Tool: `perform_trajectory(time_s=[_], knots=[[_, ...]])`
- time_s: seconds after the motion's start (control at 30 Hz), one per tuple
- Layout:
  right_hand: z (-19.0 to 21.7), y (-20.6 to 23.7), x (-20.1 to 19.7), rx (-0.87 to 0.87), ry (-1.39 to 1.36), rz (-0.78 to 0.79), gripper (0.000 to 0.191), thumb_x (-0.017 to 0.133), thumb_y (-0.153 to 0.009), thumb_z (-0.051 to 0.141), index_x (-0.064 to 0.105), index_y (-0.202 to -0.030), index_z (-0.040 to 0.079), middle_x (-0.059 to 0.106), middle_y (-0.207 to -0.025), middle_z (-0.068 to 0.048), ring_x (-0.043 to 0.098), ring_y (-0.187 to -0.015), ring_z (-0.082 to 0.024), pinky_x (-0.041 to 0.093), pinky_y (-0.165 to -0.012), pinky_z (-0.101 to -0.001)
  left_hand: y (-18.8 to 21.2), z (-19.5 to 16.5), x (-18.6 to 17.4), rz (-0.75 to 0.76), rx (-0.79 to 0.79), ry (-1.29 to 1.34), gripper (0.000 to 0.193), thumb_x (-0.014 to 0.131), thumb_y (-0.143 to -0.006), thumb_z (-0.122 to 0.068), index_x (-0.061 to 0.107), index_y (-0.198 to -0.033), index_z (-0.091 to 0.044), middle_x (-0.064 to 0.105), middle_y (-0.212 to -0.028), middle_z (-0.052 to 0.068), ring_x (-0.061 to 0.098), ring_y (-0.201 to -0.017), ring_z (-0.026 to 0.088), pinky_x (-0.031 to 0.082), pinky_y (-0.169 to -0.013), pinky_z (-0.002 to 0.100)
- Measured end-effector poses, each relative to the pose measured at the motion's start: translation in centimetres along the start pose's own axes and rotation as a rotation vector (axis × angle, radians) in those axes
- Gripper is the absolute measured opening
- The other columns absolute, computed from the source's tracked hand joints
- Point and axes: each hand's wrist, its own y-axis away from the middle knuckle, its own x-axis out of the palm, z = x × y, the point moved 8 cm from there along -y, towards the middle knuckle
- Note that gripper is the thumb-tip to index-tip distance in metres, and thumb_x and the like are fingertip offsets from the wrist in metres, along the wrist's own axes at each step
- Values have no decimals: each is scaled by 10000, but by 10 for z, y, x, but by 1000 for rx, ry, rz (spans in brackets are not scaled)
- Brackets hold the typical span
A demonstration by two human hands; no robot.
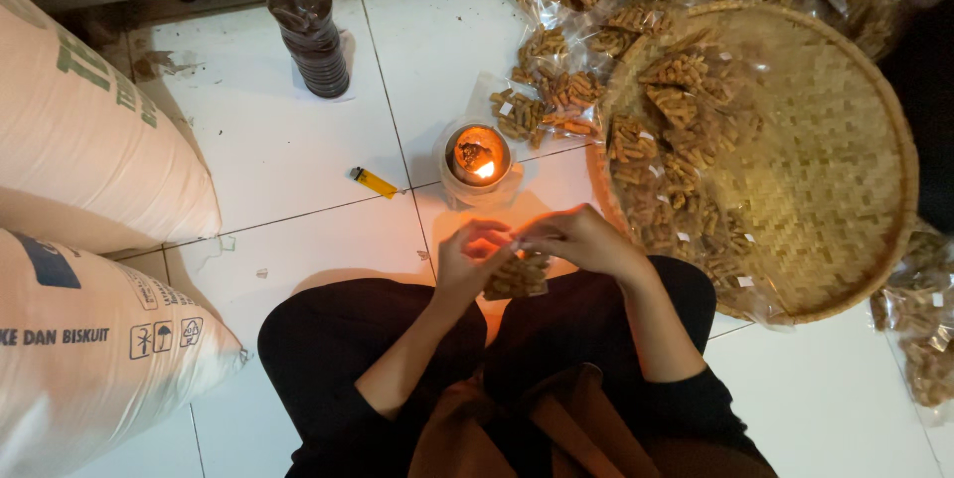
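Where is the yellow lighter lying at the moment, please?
In the head view, the yellow lighter lies on the white floor tiles, just left of the lit candle and below the dark bottle.

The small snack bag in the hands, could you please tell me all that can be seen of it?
The snack bag is a small clear plastic packet filled with short brown sticks. It hangs upright over the lap, just in front of the lit lamp. The left hand and the right hand both pinch its top edge from either side, fingers meeting at the middle. Its lower part hangs free, touching nothing else visible. Whether the top is sealed cannot be told.
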Motion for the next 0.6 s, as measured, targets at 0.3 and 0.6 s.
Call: perform_trajectory(time_s=[0.3, 0.6], knots=[[-29, -36, 12, 9, -442, 176, 364, 464, -1077, 198, 688, -1232, -44, 783, -1135, -137, 776, -1047, -218, 617, -955, -355, -18, -15, -37, -26, 199, -205, 335, 574, -1140, -195, 803, -1069, 39, 813, -926, 115, 780, -811, 148, 618, -759, 277], [-70, -34, -11, -66, -404, 42, 214, 645, -973, 64, 770, -1105, -47, 772, -1163, -144, 736, -980, -211, 595, -886, -358, -23, -14, -29, 233, 185, 13, 346, 365, -1034, -16, 613, -1259, 71, 723, -1156, 200, 732, -1105, 331, 582, -1036, 435]])
